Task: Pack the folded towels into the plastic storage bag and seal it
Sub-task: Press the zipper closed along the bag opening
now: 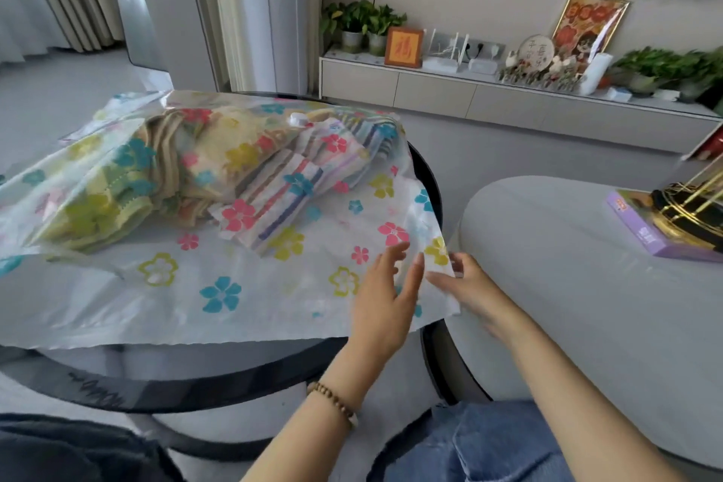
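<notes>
A clear plastic storage bag (242, 286) printed with coloured flowers lies across a round dark-rimmed table (219, 383). Folded towels (219, 168), striped and yellow-green, sit inside its far half, under a white valve cap (298, 119). The near half of the bag lies flat. My left hand (385, 293) rests palm down on the bag's near right part, fingers spread. My right hand (465, 282) is at the bag's right corner, with thumb and fingers pinching the plastic edge. A bead bracelet is on my left wrist.
A pale grey rounded table (587, 286) stands to the right, holding a purple box (649, 231) and a black-and-gold object (692, 203). A low TV cabinet (469, 90) with plants and frames runs along the far wall. My jeans-clad knee (497, 442) is below.
</notes>
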{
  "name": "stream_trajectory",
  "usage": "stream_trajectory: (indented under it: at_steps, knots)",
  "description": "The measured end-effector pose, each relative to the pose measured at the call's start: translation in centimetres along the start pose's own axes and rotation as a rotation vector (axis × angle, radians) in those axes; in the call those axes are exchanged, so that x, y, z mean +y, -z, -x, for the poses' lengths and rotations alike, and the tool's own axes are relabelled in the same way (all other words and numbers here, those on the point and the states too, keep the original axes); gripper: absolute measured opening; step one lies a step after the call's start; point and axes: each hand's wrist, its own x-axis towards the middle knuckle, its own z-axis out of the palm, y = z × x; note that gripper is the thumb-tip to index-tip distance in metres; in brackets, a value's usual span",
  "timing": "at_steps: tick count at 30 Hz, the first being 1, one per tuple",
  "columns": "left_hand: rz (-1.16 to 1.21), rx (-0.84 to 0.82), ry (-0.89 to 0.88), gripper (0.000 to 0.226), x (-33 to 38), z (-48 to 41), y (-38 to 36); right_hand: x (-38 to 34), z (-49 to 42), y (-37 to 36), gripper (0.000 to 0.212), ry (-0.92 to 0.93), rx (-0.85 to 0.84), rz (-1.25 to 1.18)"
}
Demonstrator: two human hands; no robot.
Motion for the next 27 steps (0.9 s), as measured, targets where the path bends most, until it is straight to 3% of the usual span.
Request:
stream_trajectory:
  at_steps: [2, 3, 5, 9, 12, 21, 25, 27]
  knots:
    - [0.24, 0.123, 0.116, 0.031, 0.4, 0.8, -1.1, 1.0, -0.2, 0.2, 0.036, -0.057, -0.104, -0.153]
    - [0.296, 0.14, 0.173, 0.03, 0.5, 1.1, -1.4, 1.2, -0.2, 0.4, 0.033, -0.063, -0.127, -0.176]
    - [0.304, 0.037, 0.247, 0.043, 0.2, 1.9, -1.8, 1.4, -0.2, 0.6, 0.029, -0.035, -0.153, -0.14]
    - [0.099, -0.307, 0.378, 0.065, 0.2, 2.9, -3.4, 2.1, 0.0, 1.5, 0.03, 0.012, -0.181, -0.069]
    - [0.172, -0.427, 0.511, 0.068, 0.3, 2.7, -5.3, 2.5, 0.3, 1.8, 0.029, 0.018, -0.208, -0.064]
    - [0.679, -0.124, 0.551, 0.043, 0.5, 2.2, -8.8, 3.1, 0.9, 2.8, 0.033, 0.05, -0.263, -0.205]
    - [0.669, -0.052, 0.487, 0.02, 0.4, 1.9, -9.8, 3.4, 0.8, 2.9, 0.031, 0.054, -0.247, -0.285]
    - [0.661, -0.013, 0.453, 0.03, 0.3, 1.9, -10.0, 3.4, 0.7, 2.8, 0.029, 0.054, -0.234, -0.326]
